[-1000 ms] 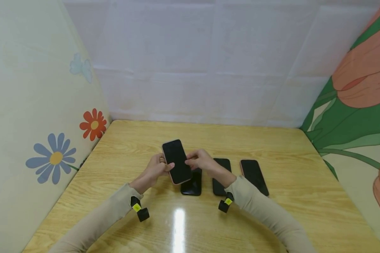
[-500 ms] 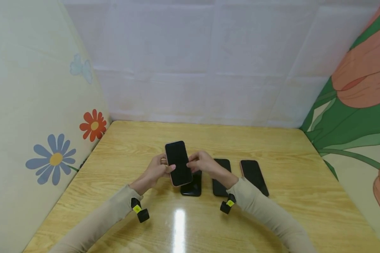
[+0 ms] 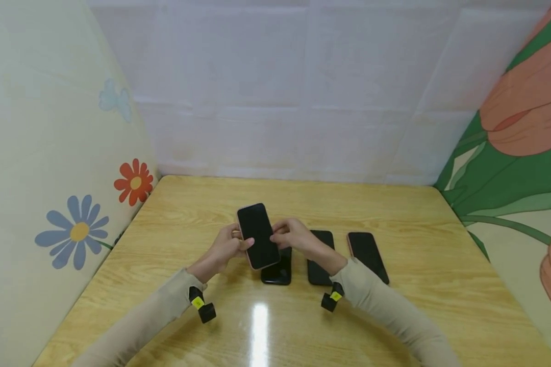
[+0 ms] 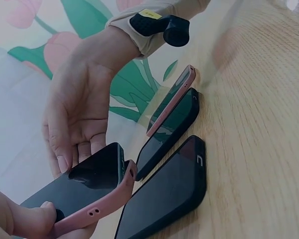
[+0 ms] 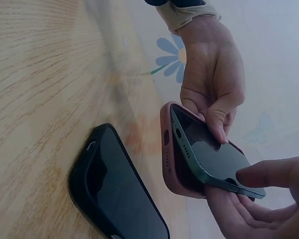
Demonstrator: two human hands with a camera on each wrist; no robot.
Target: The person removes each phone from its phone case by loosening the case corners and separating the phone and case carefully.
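Above the table, both hands hold a dark-screened phone partly inside a pink phone case. My left hand grips the case from the left, its thumb over the screen and its fingers behind. On the right edge my right hand pinches the phone, thumb on the screen and fingers underneath. The right wrist view shows the phone's greenish side lifted out of the case, leaving a wedge-shaped gap at one end. Behind the held phone, a second phone in a black case lies on the table, partly covered.
On the wooden table, a black-cased phone lies partly beneath the right forearm. To its right is another phone with a pink edge. Printed cloth walls stand at the sides, and a white cloth hangs behind.
The held phone has shifted slightly right and tipped a little, then partly back. The right wrist has moved slightly to the right. Both grips look the same, and the phones on the table stay put.
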